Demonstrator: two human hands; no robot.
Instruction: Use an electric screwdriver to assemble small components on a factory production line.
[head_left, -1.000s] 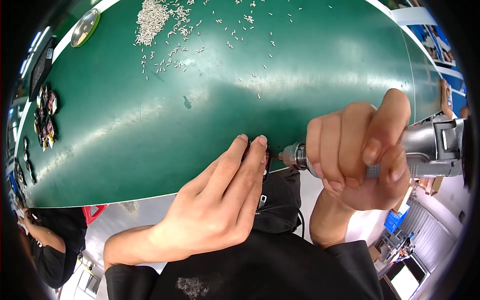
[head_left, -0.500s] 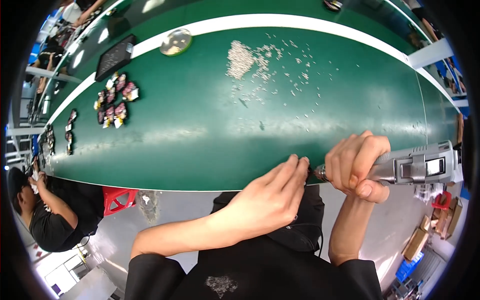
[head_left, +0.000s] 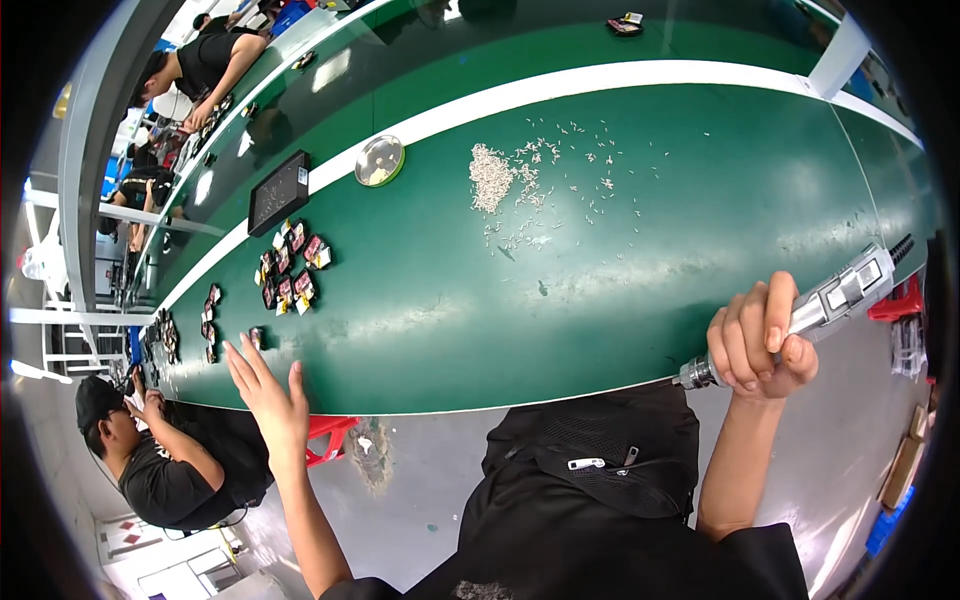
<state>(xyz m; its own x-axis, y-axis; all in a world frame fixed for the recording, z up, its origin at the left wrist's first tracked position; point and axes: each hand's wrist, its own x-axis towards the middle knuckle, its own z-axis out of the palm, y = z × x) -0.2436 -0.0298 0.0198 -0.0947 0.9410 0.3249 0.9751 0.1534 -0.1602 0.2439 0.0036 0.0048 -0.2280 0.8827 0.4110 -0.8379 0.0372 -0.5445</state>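
Observation:
Near the table's front edge, my right hand is wrapped round a grey electric screwdriver, whose tip points left and a little down. My left hand is stretched out to the left with its fingers apart, and nothing is in it. Just beyond those fingertips lies a small black part on the green table; whether they touch it I cannot tell. Several black and reddish parts with white and yellow bits lie grouped farther back, and others stand in a row to their left.
A heap of small pale screw-like pieces spreads rightward at the back. A round dish and a black tray stand near the white strip. A co-worker sits at left by a red stool.
My left hand has left the screwdriver's tip and swung far left, opening out. The screwdriver stays in my right hand, tilted more now. A small black part now shows near the left fingertips. The view has shifted.

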